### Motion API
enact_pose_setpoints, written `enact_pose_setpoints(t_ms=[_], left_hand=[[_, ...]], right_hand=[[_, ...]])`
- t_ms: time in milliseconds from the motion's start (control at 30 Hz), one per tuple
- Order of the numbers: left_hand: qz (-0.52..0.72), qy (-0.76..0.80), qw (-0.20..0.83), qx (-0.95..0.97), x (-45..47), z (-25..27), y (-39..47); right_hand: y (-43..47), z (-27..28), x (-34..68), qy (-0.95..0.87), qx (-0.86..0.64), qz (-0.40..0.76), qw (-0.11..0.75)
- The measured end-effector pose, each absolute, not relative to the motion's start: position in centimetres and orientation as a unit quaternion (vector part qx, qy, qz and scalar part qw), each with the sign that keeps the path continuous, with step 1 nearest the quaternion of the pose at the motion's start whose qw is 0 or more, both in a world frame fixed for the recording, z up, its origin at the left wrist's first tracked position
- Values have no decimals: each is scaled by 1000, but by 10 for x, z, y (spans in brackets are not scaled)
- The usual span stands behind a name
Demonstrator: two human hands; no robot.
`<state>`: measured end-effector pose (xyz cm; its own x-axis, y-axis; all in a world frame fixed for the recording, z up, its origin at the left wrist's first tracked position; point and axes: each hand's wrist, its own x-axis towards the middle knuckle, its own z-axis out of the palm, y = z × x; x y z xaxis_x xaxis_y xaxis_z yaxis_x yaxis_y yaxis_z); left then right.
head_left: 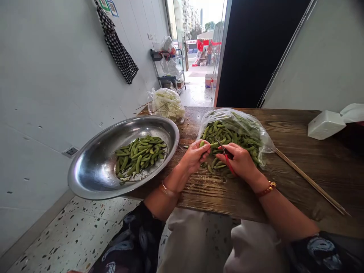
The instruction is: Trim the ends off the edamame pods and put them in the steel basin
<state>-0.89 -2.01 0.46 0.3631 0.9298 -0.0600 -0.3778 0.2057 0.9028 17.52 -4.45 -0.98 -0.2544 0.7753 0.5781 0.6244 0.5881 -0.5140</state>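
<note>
Pinched in the fingers of my left hand (195, 154) is a green edamame pod (214, 145), its far end pointing toward the scissors. My right hand (241, 162) grips red-handled scissors (227, 157), their blades close to the pod's tip. Behind both hands lies a clear plastic bag (247, 115) full of edamame pods, some spilling out of its mouth onto the wooden table (206, 193). Left of my left hand stands a wide steel basin (95, 157) with a heap of edamame pods (142, 153) in it.
A tied bag of pale vegetables (168, 104) and thin sticks sit at the table's back left. A bundle of long wooden skewers (309, 180) lies on the right, below a white tissue box (325, 124). A shelf cart (169, 70) stands by the doorway.
</note>
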Motion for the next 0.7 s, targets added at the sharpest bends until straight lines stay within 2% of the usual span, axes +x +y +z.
enact_pose_setpoints(t_ms=[533,700], left_hand=[[521,377,626,441,-4,0,-17],[507,390,626,446,-2,-3,-18]], right_hand=[[-44,-15,177,-837,-454,67,299],[-42,-15,176,-827,-444,79,335]])
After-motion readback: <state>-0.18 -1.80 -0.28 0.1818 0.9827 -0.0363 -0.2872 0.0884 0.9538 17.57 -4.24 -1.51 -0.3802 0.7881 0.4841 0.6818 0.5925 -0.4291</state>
